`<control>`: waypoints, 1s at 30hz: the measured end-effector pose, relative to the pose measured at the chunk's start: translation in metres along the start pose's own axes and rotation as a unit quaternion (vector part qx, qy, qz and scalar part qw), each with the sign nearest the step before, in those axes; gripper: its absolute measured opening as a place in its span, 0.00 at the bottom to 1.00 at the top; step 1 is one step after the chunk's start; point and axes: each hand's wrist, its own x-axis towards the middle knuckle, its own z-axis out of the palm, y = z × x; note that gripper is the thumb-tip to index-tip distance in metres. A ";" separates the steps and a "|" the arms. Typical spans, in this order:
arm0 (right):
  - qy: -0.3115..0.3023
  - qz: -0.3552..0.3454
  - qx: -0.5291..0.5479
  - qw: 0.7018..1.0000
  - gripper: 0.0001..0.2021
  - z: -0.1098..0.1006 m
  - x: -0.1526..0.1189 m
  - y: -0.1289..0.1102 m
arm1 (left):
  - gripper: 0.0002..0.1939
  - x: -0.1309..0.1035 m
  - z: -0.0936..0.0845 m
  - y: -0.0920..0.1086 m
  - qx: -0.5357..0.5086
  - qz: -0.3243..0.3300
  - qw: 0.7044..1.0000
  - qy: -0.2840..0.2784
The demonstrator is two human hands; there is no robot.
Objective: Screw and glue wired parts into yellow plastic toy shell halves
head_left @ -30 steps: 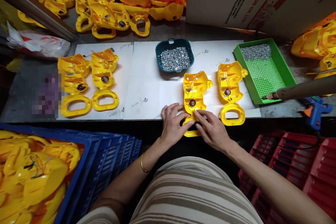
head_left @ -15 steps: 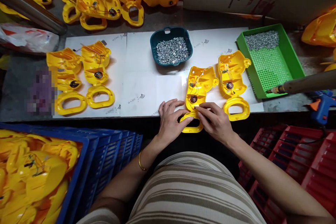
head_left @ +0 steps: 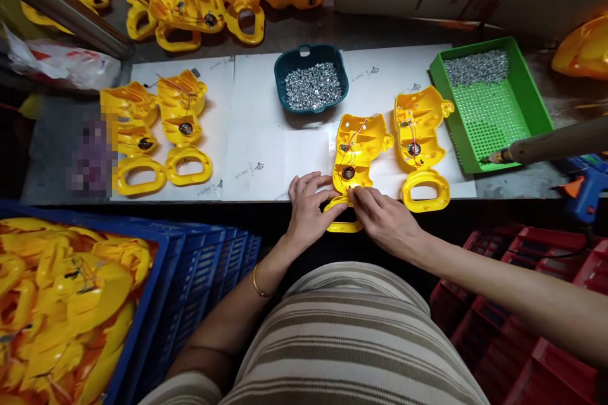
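Note:
A yellow plastic shell half (head_left: 355,150) with a round speaker, a small circuit board and thin wires lies hollow side up at the table's front edge. Its looped handle points toward me. My left hand (head_left: 311,205) grips the shell at the handle, thumb on the loop and fingers along the left side. With fingertips pinched together, my right hand (head_left: 382,218) works where the handle meets the body, just below the speaker. Whatever sits in that pinch is too small and covered to name. A similar yellow shell half (head_left: 420,130) lies to the right.
Behind is a dark green basket (head_left: 280,85) of small metal screws. At right stand a green tray (head_left: 532,95) with metal pieces, a hanging screwdriver (head_left: 546,144) and a blue glue gun (head_left: 586,193). More shells (head_left: 183,104) lie left. Blue (head_left: 190,266) and red crates (head_left: 498,310) flank me.
My right hand has turned slightly and its fingers have closed in at the handle joint, hiding more of it. My left hand keeps its hold. The whole view has shifted a little.

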 end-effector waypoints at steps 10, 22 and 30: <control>-0.051 -0.009 0.008 0.999 0.19 0.000 0.002 0.004 | 0.05 0.005 -0.002 0.003 -0.002 -0.034 0.999 -0.020; 0.017 0.110 0.196 0.974 0.18 0.010 -0.010 0.019 | 0.06 0.003 0.000 0.003 0.007 -0.023 1.000 -0.006; 0.025 0.042 0.080 0.996 0.20 0.011 -0.010 0.014 | 0.07 0.003 -0.001 0.003 0.009 -0.017 1.000 -0.010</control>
